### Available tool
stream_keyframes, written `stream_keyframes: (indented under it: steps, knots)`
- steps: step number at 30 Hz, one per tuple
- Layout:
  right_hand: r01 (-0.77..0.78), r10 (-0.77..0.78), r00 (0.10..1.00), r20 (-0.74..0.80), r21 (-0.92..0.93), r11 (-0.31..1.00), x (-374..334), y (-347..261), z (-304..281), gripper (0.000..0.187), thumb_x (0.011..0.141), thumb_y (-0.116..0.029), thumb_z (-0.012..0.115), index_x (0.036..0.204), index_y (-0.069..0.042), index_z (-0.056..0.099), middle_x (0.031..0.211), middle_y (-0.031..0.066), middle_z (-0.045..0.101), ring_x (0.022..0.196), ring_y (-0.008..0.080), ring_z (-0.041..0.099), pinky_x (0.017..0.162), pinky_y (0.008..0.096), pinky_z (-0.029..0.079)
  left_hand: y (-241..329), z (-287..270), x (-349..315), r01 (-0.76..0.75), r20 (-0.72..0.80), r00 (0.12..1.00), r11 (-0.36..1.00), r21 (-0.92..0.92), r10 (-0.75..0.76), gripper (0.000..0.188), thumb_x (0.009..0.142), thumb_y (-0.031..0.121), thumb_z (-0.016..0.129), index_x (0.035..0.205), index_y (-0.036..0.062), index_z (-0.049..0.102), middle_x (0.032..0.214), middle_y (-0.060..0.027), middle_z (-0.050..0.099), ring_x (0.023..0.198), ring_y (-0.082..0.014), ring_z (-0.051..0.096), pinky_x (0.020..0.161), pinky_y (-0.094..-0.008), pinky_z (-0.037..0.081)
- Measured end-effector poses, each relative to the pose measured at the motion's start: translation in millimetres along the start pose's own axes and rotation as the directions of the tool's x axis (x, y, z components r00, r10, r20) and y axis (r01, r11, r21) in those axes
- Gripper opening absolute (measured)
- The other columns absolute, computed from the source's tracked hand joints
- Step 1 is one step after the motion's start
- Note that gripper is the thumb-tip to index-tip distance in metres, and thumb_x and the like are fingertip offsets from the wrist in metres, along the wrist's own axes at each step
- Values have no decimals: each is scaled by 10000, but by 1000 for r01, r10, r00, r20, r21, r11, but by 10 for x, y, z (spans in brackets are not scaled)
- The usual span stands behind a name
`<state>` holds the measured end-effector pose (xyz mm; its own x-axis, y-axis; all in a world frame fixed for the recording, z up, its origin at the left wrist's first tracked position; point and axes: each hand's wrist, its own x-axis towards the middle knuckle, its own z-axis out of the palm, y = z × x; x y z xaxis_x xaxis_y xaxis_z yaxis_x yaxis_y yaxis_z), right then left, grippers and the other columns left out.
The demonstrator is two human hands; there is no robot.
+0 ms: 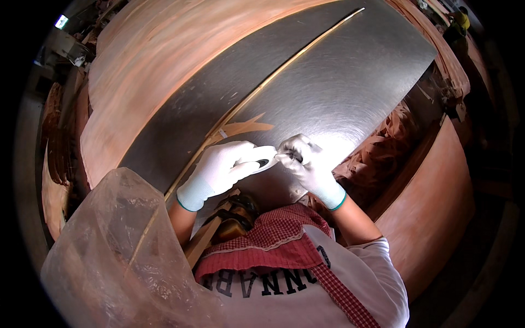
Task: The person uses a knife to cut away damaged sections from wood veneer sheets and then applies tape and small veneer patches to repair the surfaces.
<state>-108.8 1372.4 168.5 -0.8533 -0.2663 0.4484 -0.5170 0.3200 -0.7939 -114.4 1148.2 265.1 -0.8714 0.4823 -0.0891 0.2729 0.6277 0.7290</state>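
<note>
In my left hand [221,167], gloved in white, is a roll of white tape [272,153], with a dark patch showing inside its ring. My right hand [310,167], also in a white glove, is closed in a pinch beside the roll, its fingertips at the tape's edge. Something small and dark shows among the right fingers; its kind is hidden. Both hands are above a grey metal sheet [339,82]. Just beyond the left hand, pointed scraps of thin wood veneer [243,129] lie against a long thin wooden stick [284,66], with a small pale piece across them.
Large veneer sheets [126,71] spread beyond the metal. A crumpled clear plastic sheet [117,235] rises at the lower left. Veneer scraps [385,136] fill a gap on the right, beside another veneer stack [437,202]. Another person [460,23] is far off at the upper right.
</note>
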Motion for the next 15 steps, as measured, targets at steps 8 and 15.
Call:
stream_keyframes:
  steps: [8,15]
  knots:
    - [-460,341,887,312,534,709,22,-207,-139,202,941,-227,572,1028,-53,514,824,27,537,659,109,523,561,258,448,-229,18,-59,6,18,1000,978,-211,-2,265,874,141,619,1084,-16,583,867,-60,615,781,-108,582,729,-270,463]
    - [-634,288,756,588,546,548,-114,-288,-375,383,989,-296,515,1229,0,475,914,23,531,681,68,525,606,203,481,-558,-44,-80,136,177,984,671,-729,-8,308,900,141,614,1159,-12,544,939,-28,613,851,-96,579,791,-249,465]
